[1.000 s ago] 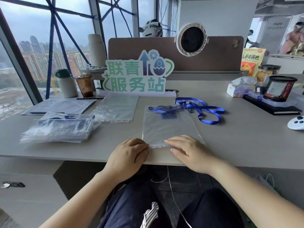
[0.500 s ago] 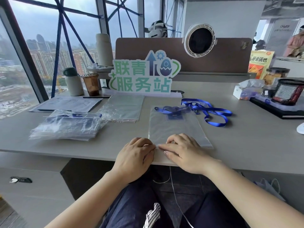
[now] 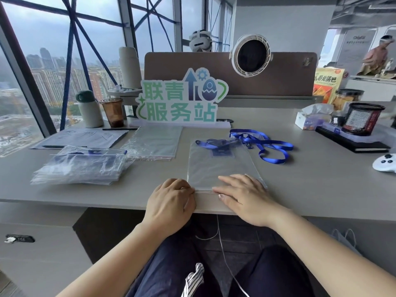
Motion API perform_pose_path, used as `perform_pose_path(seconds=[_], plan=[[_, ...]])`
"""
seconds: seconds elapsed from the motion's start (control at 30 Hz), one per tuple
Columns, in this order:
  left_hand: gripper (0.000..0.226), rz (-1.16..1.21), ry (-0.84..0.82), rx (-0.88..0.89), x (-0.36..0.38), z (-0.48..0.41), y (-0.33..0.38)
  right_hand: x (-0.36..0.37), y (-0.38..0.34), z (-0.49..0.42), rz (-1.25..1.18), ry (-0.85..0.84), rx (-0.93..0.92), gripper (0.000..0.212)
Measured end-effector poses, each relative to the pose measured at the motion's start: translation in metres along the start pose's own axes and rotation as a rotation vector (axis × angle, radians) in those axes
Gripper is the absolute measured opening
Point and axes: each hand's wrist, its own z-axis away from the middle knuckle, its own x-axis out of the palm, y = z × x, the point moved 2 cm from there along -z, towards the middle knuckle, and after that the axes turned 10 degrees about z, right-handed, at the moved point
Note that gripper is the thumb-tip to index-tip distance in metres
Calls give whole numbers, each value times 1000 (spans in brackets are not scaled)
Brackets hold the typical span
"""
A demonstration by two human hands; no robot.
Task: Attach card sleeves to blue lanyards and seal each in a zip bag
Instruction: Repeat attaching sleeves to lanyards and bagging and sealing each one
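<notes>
Currently both hands, left hand [image 3: 171, 203] curled, right hand [image 3: 242, 195] flat, press the zip bag [image 3: 216, 166] seal; uneven pressure could leave gaps

Under my right hand [image 3: 244, 196] I see a zip bag [image 3: 218, 166] of clear, glossy plastic film, faintly creased. Beyond it, the lanyard [image 3: 267, 146] looks like woven blue cloth. The surface [image 3: 321, 179] is smooth, matt grey.

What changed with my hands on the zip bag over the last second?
The left hand and right hand first drew together along the near edge of the zip bag, then the right slid back rightward. Both press on that edge. The bag and the loose blue lanyard stayed put.
</notes>
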Motion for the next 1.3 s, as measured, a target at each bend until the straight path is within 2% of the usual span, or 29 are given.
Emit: perform_pose_path(seconds=[0.13, 0.2, 0.4, 0.53, 0.6, 0.7, 0.87, 1.03, 1.3], plan=[[33, -48, -25, -51, -1, -4, 7, 1, 22, 15, -5, 27, 77, 71], [30, -84, -50, -75, -1, -5, 10, 1, 32, 22, 14, 26, 105, 76], [39, -26, -92, -139, -2, -18, 15, 0, 44, 30, 16, 11, 129, 57], [44, 93, -205, -27, 13, -27, 30, 1, 45, 30, 7, 7, 125, 40], [49, 119, -300, 61, 22, -26, 37, 1, 44, 30, -4, 5, 118, 40], [52, 111, -361, 98, 28, -25, 38, 0, 44, 30, -31, 2, 106, 40], [48, 138, -355, 87, 27, -25, 36, -3, 51, 39, -16, 1, 125, 41], [58, 140, -358, 94, 27, -24, 36, -4, 64, 51, -19, -5, 197, 42], [47, 188, -345, 79, 29, -25, 35, -1, 76, 58, -61, 39, 280, 42]])
